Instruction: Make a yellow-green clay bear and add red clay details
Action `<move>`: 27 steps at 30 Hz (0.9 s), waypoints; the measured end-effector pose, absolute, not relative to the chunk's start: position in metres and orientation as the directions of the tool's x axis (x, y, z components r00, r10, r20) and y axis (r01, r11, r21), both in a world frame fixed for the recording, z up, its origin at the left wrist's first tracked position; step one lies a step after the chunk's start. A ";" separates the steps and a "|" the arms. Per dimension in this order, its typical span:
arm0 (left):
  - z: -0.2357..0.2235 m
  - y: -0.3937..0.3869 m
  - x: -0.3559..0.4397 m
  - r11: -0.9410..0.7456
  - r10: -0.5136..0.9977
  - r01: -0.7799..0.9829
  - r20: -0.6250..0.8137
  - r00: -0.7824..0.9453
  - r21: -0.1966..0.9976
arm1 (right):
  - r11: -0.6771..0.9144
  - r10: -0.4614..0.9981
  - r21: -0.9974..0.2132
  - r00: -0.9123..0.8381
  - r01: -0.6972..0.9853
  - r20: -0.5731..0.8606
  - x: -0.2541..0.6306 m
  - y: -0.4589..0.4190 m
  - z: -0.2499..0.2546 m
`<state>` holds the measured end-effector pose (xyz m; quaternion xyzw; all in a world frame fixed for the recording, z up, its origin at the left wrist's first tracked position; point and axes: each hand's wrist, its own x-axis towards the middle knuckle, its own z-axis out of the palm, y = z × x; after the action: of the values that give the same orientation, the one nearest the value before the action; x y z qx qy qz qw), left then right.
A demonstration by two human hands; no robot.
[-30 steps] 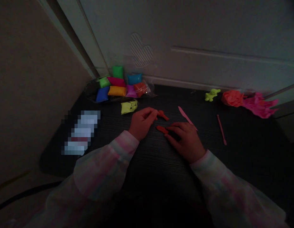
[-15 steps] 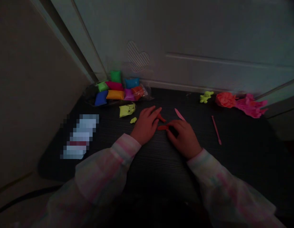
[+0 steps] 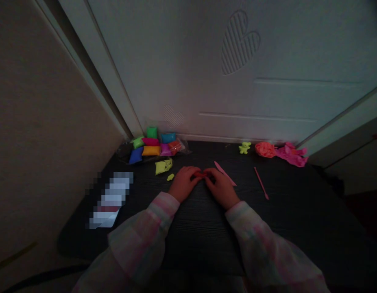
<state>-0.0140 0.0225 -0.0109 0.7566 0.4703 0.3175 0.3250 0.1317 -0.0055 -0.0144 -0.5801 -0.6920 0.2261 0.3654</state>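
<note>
My left hand (image 3: 182, 184) and my right hand (image 3: 222, 188) meet above the middle of the dark table. Between their fingertips is a small piece of red modelling clay (image 3: 202, 174), pinched from both sides. Fingers cover much of the clay, so whether it is one piece or two I cannot tell. Just beyond my right hand lies a flat pink plastic clay knife (image 3: 226, 175). Beside my left hand are a small lump of yellow clay (image 3: 170, 177) and an opened yellow clay packet (image 3: 162, 167).
Several coloured clay packets (image 3: 151, 151) lie in clear plastic at the back left. A blurred-out pale rectangular object (image 3: 113, 199) is on the left. Toward the right are a yellow bear figure (image 3: 245, 148), crumpled coral and pink material (image 3: 265, 149) and a thin pink tool (image 3: 261, 184).
My hands have come closer together. Two red clay strips that showed on the table by my fingers are now gathered between my fingertips. The view has tilted upward.
</note>
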 end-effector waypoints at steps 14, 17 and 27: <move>-0.009 0.031 -0.004 -0.057 0.987 0.066 0.046 0.153 0.996 | 0.157 0.974 -0.949 0.114 0.274 0.194 0.111 0.011 -0.016; -0.008 0.030 -0.003 0.008 0.981 -0.028 -0.003 0.194 1.000 | 0.142 0.977 -0.973 0.131 0.182 0.167 0.113 0.013 -0.016; -0.005 0.026 0.000 0.310 0.922 -0.423 -0.161 0.352 0.851 | 0.125 0.945 -0.979 0.318 -0.160 0.068 0.113 0.013 -0.012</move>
<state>-0.0003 0.0261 -0.0053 0.3683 0.3386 0.4574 0.7352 0.1128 0.0128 -0.0124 -0.5006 -0.3921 0.4324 0.6393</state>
